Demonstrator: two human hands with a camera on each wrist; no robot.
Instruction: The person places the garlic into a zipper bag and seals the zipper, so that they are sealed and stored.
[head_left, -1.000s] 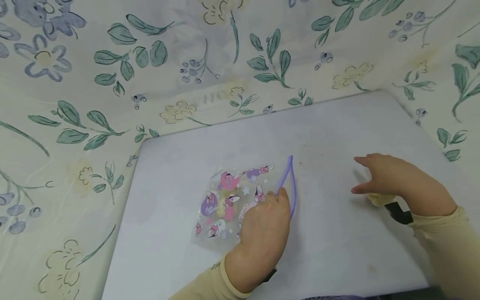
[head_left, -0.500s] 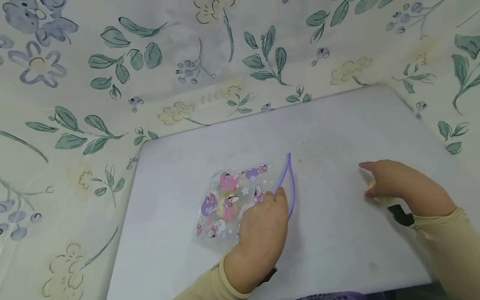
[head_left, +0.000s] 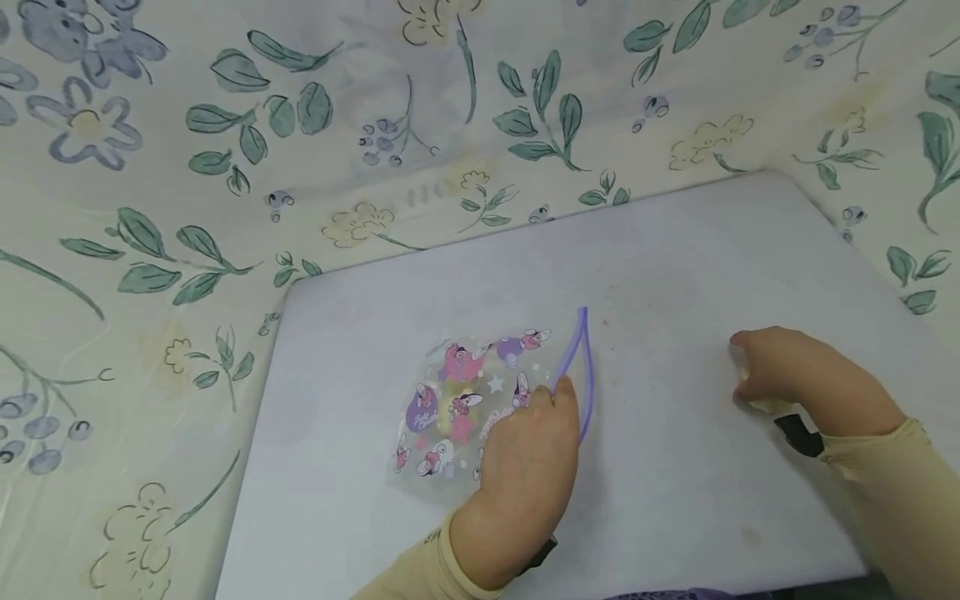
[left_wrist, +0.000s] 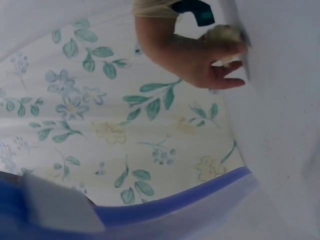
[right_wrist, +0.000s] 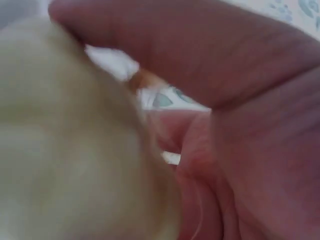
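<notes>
A clear zip bag [head_left: 463,421] printed with pink and purple cartoon figures lies on the white table. Its purple-edged mouth [head_left: 589,375] gapes towards the right. My left hand [head_left: 528,475] grips the bag at this mouth, the fingertips hidden behind the hand. Something yellowish shows through the bag's film. Over the right part of the table, my right hand [head_left: 806,379] holds a pale yellow lump [right_wrist: 75,145] between thumb and fingers. Its surface looks smooth and rounded in the right wrist view; its kind cannot be told.
The white table [head_left: 675,517] has rounded far corners. Cloth with leaves and flowers [head_left: 450,167] hangs behind it and along both sides. A few faint specks and a stain [head_left: 750,536] mark the tabletop. A black band [head_left: 798,435] sits at the right wrist.
The right hand's thumb and fingers have come closer together around the pale yellow lump, and that hand has shifted slightly right. The left hand and bag have stayed in place.
</notes>
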